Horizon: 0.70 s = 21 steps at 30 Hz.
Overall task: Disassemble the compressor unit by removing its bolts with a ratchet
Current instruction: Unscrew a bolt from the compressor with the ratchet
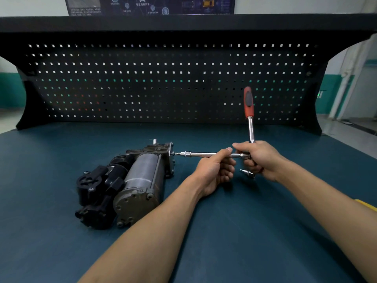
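Observation:
The compressor unit (130, 184), a grey metal cylinder with black plastic parts, lies on the blue bench top (61, 252) left of centre. A chrome extension bar (202, 154) runs level from the ratchet head to a bolt on the compressor's right end plate (171, 154). My left hand (216, 170) grips this bar from below, near the ratchet. My right hand (263, 158) grips the ratchet (249, 111) at its head, so the red handle stands up. A small silver socket piece (247, 173) lies on the bench under my right hand.
A black pegboard panel (163, 82) rises behind the bench, under a dark shelf. A yellow object (366, 204) shows at the right edge of the bench. Floor and walls are visible past both sides of the panel.

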Available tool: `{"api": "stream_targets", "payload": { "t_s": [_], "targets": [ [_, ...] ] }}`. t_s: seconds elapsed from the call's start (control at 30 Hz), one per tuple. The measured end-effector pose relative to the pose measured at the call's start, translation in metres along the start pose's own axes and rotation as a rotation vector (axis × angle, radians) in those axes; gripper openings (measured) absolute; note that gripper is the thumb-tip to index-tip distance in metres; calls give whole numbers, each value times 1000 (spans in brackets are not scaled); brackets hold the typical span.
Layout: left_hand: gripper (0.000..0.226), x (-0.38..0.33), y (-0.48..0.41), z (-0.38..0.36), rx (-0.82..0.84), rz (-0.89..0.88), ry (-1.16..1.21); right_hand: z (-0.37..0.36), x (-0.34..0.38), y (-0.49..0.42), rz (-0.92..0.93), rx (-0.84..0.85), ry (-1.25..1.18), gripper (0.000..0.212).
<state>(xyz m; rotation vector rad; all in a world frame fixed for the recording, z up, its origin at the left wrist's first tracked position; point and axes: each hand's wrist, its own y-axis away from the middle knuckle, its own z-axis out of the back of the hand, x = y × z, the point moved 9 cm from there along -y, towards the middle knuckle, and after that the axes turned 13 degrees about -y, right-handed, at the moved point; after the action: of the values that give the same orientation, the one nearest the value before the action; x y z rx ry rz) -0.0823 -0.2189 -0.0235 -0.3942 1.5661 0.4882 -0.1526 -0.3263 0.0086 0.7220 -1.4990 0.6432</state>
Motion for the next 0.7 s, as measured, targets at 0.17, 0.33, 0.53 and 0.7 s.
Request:
{"api": "stream_targets", "payload": {
  "t_s": [0.17, 0.33, 0.53, 0.7],
  "targets": [
    [40, 1, -3, 1, -14, 8, 24, 1, 13, 3, 188, -22, 33, 35],
    [43, 3, -4, 1, -11, 12, 27, 1, 16, 6, 269, 1, 57, 31],
    [43, 3, -5, 2, -13, 12, 19, -1, 22, 10, 378, 39, 109, 29],
    [44, 4, -8, 3, -13, 8, 26, 0, 27, 13, 489, 30, 175, 30]
  ]
}}
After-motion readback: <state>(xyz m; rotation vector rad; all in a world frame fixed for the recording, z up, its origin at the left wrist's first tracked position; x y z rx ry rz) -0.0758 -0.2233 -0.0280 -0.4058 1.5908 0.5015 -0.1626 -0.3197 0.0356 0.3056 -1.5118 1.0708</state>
